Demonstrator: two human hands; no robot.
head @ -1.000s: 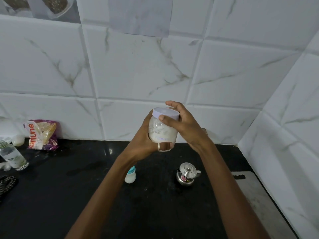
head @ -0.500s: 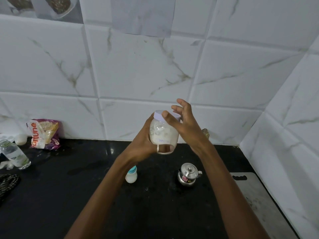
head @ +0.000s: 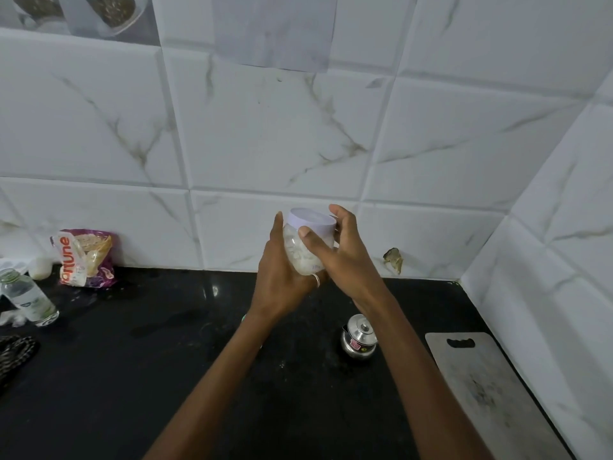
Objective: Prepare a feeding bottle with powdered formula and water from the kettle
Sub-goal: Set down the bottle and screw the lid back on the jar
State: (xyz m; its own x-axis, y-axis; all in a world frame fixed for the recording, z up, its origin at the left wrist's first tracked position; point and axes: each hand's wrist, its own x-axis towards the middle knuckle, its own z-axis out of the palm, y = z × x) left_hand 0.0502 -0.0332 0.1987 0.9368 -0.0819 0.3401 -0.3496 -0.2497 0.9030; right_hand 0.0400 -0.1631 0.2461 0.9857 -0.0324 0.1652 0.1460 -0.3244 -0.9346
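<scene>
White tiles (head: 265, 134) stand behind a black counter (head: 132, 376). Left grip (head: 282, 280) holds the jar (head: 298, 254) up over it. Right grip (head: 345, 257), loose a moment ago, now wraps the lid (head: 311, 222) again, so I think it is twisting it off. Kettle (head: 360, 340) waits below.

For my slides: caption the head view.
Left hand holds a powder jar while right hand grips its lid above the counter.

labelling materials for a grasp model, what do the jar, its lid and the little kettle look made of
The jar: clear plastic, probably; white powder shows through the wall, though glass is possible. The lid: opaque matte lilac plastic, no shine. The kettle: polished steel, by its mirror-like highlights.
</scene>
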